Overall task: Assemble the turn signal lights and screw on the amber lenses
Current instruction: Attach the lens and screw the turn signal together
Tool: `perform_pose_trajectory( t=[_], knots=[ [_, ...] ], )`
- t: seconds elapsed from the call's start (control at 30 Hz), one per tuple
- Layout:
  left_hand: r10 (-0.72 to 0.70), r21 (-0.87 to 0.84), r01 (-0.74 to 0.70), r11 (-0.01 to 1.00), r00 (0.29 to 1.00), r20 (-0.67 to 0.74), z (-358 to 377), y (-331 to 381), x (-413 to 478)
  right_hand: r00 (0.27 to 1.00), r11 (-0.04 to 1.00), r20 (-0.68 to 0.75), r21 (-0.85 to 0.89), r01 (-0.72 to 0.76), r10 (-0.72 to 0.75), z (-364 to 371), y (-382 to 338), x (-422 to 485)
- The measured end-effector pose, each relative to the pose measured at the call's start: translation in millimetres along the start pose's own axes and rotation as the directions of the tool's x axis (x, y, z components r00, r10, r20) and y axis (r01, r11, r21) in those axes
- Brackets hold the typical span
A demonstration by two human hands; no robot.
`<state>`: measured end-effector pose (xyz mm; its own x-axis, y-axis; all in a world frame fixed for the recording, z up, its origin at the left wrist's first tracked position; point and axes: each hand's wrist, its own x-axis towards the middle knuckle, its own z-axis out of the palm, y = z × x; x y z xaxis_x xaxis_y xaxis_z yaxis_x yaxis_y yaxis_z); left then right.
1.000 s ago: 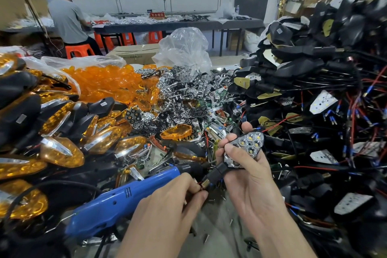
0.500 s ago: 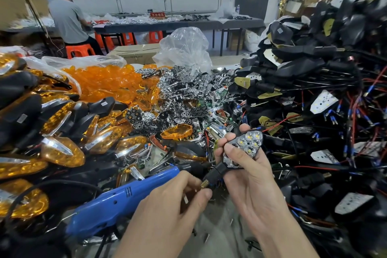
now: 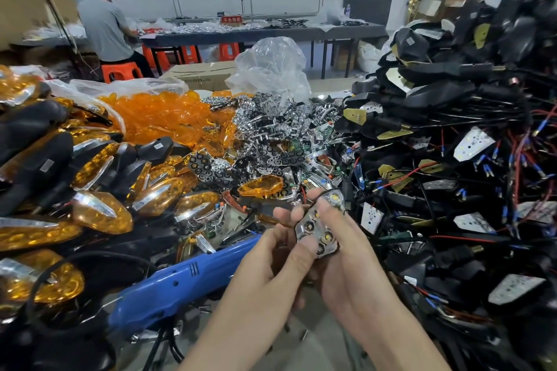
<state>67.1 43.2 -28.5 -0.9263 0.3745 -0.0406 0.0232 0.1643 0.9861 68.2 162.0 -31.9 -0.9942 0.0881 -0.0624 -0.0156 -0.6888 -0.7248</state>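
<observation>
Both hands meet low at centre, above the near edge of the tabletop (image 3: 319, 349). The light unit (image 3: 318, 227) — a chrome reflector face with round LED cups — is held tilted between them, face toward the camera.

Left hand (image 3: 268, 262): grip clamped on the unit's lower end, thumb against the reflector edge.

Right hand (image 3: 355, 256): grip clamped on the unit from the far side, fingertips (image 3: 327, 205) curled over its upper end.

Blue electric screwdriver (image 3: 180, 280) lies just left of the left wrist, untouched.

One loose amber lens (image 3: 261, 185) sits just beyond the hands. The heap of amber lenses (image 3: 162, 117) is further back on the left.

Chrome reflectors (image 3: 271, 132) are piled mid-tabletop. Wired black housings (image 3: 452, 93) are stacked high on the right, and finished lights (image 3: 99, 214) on the left.
</observation>
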Motion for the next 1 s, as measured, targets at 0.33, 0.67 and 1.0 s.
perform_pose_trajectory(
  t=[0.33, 0.67, 1.0],
  knots=[
    [0.013, -0.100, -0.007, 0.995, 0.998, 0.065, 5.2, 0.1, -1.0, 0.998, 0.991, 0.004, -0.122, -0.056, 0.057, 1.5, -1.3, -4.1],
    [-0.014, -0.242, 0.025, 0.970, 0.999, 0.048, 8.3, -1.7, -3.0, 1.000, 0.993, 0.006, -0.116, -0.019, 0.019, 3.1, -1.9, -5.7],
    [-0.051, -0.278, 0.041, 0.960, 0.998, -0.030, 11.7, -9.4, 3.0, 1.000, 0.970, 0.008, -0.242, -0.001, 0.004, -2.9, 5.5, -3.0]
  ],
)
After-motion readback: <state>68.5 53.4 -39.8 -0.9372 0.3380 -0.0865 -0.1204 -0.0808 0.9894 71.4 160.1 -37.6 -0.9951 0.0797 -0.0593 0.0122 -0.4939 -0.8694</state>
